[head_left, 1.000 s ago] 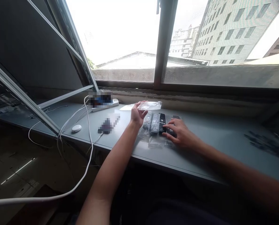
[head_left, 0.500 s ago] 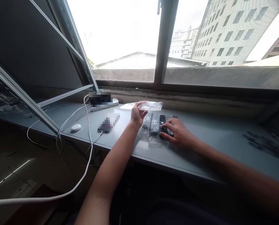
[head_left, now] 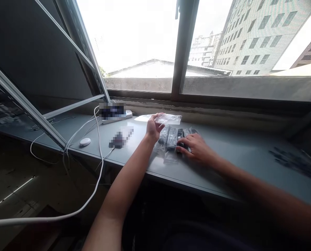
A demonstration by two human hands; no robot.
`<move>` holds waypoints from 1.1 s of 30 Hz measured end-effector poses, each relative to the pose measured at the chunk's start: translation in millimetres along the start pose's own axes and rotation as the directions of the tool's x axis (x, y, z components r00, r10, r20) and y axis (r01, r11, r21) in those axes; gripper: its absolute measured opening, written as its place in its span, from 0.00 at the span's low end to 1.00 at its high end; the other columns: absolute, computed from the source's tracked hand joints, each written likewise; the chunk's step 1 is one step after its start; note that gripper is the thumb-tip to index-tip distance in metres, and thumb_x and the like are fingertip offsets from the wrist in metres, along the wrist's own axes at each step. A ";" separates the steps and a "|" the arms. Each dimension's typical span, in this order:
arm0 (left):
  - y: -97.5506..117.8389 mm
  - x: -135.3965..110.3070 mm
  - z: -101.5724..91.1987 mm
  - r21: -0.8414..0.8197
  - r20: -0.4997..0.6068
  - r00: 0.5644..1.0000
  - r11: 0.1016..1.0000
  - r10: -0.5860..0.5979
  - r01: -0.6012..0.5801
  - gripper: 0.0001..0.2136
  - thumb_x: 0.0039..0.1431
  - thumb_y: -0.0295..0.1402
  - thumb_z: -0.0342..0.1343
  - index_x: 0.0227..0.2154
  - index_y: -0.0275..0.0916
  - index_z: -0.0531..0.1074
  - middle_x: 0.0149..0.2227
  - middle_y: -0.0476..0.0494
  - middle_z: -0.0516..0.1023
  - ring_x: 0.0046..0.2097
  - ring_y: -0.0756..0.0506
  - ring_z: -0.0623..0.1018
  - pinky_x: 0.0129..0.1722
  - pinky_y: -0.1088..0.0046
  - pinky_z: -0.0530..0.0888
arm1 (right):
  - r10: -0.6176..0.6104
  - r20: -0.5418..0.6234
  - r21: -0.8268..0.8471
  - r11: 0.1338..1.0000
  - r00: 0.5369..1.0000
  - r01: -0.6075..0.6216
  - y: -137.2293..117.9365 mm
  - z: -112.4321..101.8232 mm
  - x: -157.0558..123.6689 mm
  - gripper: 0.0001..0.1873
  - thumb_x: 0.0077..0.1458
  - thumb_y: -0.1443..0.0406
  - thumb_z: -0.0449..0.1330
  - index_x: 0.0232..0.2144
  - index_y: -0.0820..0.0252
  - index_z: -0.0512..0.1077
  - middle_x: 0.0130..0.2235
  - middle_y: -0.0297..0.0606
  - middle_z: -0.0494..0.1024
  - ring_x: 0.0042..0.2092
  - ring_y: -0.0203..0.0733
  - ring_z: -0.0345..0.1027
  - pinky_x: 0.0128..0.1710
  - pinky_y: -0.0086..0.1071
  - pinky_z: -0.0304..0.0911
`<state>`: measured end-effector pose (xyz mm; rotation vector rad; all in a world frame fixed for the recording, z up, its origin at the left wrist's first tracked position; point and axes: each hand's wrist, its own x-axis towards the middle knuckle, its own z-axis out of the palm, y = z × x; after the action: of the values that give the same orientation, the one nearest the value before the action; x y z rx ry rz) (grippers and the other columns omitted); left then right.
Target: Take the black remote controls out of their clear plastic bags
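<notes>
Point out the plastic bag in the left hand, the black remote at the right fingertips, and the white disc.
plastic bag point(head_left: 170, 119): head view, on its clear flat side
black remote point(head_left: 180, 133): head view, on its buttoned face, far end
white disc point(head_left: 85, 142): head view, on its top

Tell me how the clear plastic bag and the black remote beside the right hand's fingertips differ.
The clear plastic bag is see-through and plain, while the black remote is dark with pale-marked buttons. The bag is held in the left hand; the remote lies on the desk by the right hand. The bag stretches sideways, whereas the remote runs lengthwise away from the person. Both are longer than wide.
</notes>
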<state>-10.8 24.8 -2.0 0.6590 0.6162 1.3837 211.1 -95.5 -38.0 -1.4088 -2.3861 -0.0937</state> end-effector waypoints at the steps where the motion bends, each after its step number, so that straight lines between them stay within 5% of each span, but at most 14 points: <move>1: 0.0 -0.2 0.1 0.002 0.001 1.000 1.000 -0.001 0.001 0.09 0.67 0.36 0.61 0.42 0.38 0.83 0.47 0.41 0.87 0.34 0.50 0.79 0.29 0.77 0.73 | 0.002 0.003 -0.004 1.000 1.000 -0.002 -0.4 0.2 0.3 0.28 0.79 0.43 0.53 0.57 0.54 0.82 0.47 0.49 0.83 0.55 0.63 0.72 0.61 0.57 0.63; 24: -2.2 1.9 -1.3 -0.001 0.009 1.000 1.000 0.003 -0.003 0.10 0.70 0.37 0.59 0.40 0.38 0.82 0.46 0.40 0.87 0.36 0.50 0.80 0.26 0.77 0.70 | 0.047 -0.056 -0.006 0.999 0.997 -0.048 -9.9 -2.1 1.2 0.22 0.74 0.44 0.60 0.50 0.51 0.83 0.43 0.49 0.81 0.51 0.63 0.71 0.57 0.57 0.66; 29: -4.0 3.6 -2.5 0.014 0.011 1.000 1.000 0.006 -0.006 0.09 0.68 0.37 0.61 0.40 0.39 0.83 0.44 0.41 0.87 0.35 0.50 0.80 0.26 0.77 0.69 | 0.043 -0.057 0.047 0.998 0.997 -0.041 -10.9 -3.6 0.8 0.19 0.72 0.46 0.63 0.49 0.50 0.84 0.41 0.46 0.84 0.53 0.65 0.73 0.60 0.61 0.64; 33: -4.4 4.0 -2.4 0.017 0.006 1.000 1.000 -0.010 0.010 0.09 0.70 0.37 0.60 0.40 0.38 0.83 0.43 0.41 0.87 0.34 0.51 0.79 0.25 0.78 0.69 | 0.069 -0.065 0.173 0.983 0.995 -0.057 -12.8 -9.7 1.8 0.16 0.71 0.49 0.63 0.44 0.52 0.83 0.37 0.44 0.85 0.46 0.59 0.76 0.54 0.54 0.69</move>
<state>-9.2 28.7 -6.9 0.6723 0.6266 1.3681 202.0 -102.7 -26.7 -1.3750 -2.2318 0.0753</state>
